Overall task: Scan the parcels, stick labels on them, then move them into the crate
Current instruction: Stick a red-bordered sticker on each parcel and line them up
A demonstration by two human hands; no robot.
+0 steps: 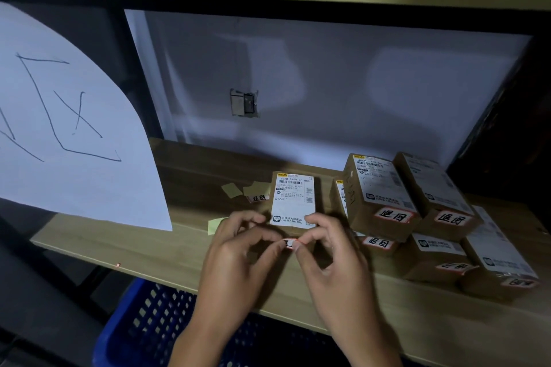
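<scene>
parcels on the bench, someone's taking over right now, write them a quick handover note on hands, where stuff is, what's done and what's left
Left hand and right hand: both pinch one small red-edged label between their fingertips, just over the near end of the parcel in work.
That parcel lies flat on the wooden bench; no red-edged label shows on it yet.
Done: the stacked parcels to the right already carry red-edged labels.
A spare label and yellowish backing scraps lie left of the parcel.
Left: press this label on, then move the parcels into the blue crate below the bench edge.
</scene>
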